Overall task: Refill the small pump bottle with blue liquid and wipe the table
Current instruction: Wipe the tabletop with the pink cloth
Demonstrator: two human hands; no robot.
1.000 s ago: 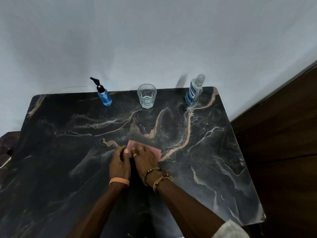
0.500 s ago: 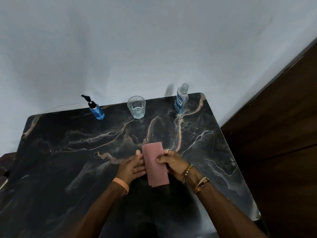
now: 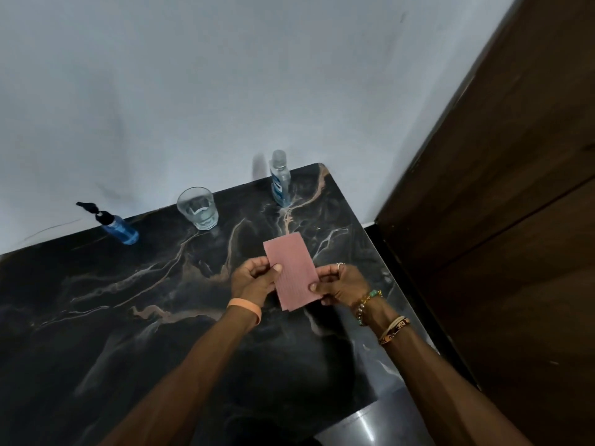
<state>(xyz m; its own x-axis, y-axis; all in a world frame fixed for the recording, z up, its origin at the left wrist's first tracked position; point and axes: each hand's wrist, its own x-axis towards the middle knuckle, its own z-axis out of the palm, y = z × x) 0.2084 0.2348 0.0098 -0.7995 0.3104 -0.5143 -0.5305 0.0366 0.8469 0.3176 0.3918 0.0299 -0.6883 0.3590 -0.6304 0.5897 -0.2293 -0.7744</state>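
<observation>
The left hand (image 3: pixel 254 280) and right hand (image 3: pixel 341 283) pinch opposite edges of the folded cloth (image 3: pixel 291 272), held above the tabletop (image 3: pixel 96 317) near its right edge. It looks light and limp, so a flat palm on its layers should suit wiping. The pump bottle (image 3: pixel 117 228) stands at the back edge.

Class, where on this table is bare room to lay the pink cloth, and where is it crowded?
Bare: the wide left of the table, from the pump bottle to the near edge; also the strip between glass and cloth. Crowded: the back edge, where pump bottle, glass and tall bottle stand.
</observation>
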